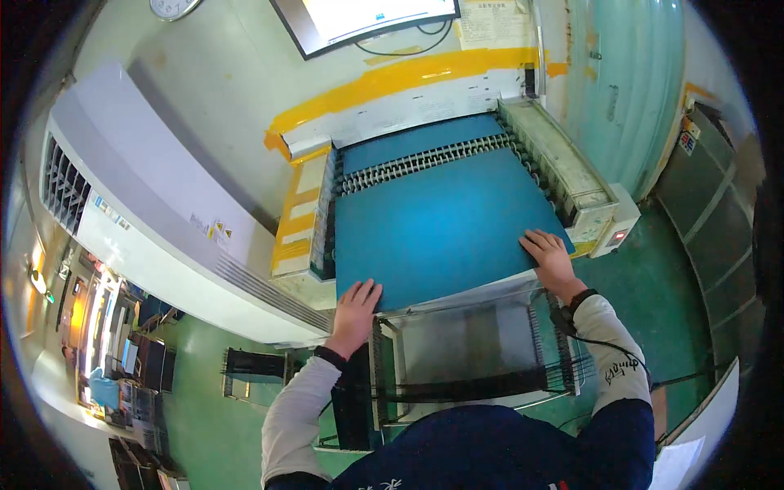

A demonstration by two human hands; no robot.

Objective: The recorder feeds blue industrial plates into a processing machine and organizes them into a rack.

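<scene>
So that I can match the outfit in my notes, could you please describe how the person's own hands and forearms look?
The left hand and right hand are bare. The left sleeve and right sleeve are pale, with dark cuffs. The right sleeve bears dark script-like lettering; a thin black cable runs along it.

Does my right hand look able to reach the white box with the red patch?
Probably yes: the right hand touches the nearer blue sheet, close to the white box, and nothing visible blocks the way.

Green floor, pale wall, apparently a clock
</scene>
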